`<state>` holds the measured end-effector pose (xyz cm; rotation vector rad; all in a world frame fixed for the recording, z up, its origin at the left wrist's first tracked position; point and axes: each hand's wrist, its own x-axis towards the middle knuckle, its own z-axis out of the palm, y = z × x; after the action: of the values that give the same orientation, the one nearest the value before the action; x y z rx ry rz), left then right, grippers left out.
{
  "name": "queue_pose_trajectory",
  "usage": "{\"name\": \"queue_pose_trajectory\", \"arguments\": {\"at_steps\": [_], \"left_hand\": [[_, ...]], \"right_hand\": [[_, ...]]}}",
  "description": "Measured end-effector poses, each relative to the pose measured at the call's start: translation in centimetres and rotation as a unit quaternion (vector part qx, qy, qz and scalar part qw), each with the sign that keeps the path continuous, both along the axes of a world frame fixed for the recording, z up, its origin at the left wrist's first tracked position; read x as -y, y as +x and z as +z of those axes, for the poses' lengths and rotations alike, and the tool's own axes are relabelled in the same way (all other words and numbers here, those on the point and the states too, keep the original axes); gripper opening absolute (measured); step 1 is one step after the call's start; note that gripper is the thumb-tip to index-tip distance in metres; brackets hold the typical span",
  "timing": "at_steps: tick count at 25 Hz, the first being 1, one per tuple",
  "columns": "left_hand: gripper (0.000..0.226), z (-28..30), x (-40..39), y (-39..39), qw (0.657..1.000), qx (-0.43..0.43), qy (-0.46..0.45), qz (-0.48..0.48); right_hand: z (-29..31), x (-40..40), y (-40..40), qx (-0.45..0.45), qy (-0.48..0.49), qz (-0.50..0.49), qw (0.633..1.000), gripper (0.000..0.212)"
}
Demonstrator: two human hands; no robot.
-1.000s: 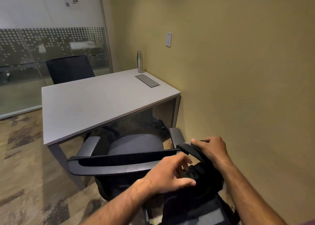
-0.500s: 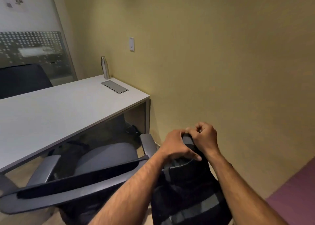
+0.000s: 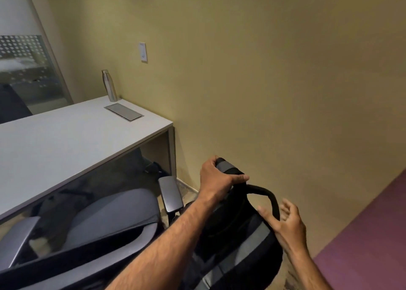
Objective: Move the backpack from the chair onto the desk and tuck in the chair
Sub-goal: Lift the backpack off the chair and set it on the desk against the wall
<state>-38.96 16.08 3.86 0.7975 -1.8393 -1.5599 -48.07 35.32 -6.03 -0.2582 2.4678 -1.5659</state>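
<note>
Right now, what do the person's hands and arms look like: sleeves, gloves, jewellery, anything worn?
Both hands are bare: no gloves on the left hand or the right hand, and no rings show on the visible fingers. Both forearms are uncovered as far as the frame shows, with visible hair; no sleeve edge, watch or wristband is in view. Anything worn above the forearms is out of frame.

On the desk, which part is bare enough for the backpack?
The desk is bare from its near edge up to the grey panel. Only the far wall corner is taken, by that panel and the bottle.
</note>
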Motion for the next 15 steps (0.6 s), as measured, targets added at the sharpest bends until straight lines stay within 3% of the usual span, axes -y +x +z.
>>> {"name": "queue_pose_trajectory", "arguments": {"at_steps": [8,11,15], "left_hand": [[0.063,-0.3,0.0,-5.1,0.999,-0.019,0.018,0.046],[0.066,0.0,2.3,-5.6,1.0,-0.013,-0.018,0.017],[0.066,0.2,8.5,-5.3,0.999,-0.051,-0.001,-0.005]], "right_hand": [[-3.0,2.2,0.3,0.055,-0.031,-0.087,0.994,0.075],[-3.3,4.5,-2.6,0.08,-0.11,-0.13,0.982,0.051],[-1.6,8.5,-6.1,0.03,-0.166,-0.093,0.981,0.047]]}}
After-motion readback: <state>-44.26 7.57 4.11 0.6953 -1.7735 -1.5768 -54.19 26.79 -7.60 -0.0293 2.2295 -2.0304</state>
